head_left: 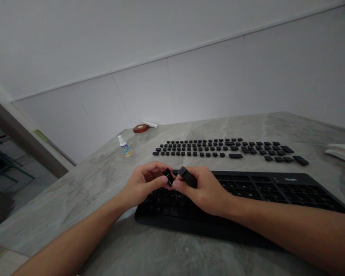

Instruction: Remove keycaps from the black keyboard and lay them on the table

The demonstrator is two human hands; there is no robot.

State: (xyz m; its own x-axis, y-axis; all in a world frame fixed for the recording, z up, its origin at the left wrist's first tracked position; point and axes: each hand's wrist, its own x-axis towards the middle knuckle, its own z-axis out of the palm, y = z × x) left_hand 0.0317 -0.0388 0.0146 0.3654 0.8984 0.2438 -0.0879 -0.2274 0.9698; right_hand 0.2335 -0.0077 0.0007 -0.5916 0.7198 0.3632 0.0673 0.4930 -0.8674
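Pinched between the thumb and fingers of my left hand (143,184) is a black keycap (168,177), wider than a plain letter key. Its underside or side faces up toward me. My right hand (208,189) is closed around a small dark rectangular block (187,176), perhaps a brush head; its exact kind is unclear. The block and the keycap are close together, and I cannot tell whether they touch. Below both hands lies a black keyboard (218,227) with its keycaps off and the key sockets showing. My right forearm crosses over it and hides part.
Behind the keyboard, loose black keycaps (235,156) lie in rows on the grey marbled table (109,245). A small white spray bottle (125,147) stands to the left. Farther back are a reddish-brown case (140,128) and a white strip (150,124). A white cloth or tissue (343,151) lies at right.
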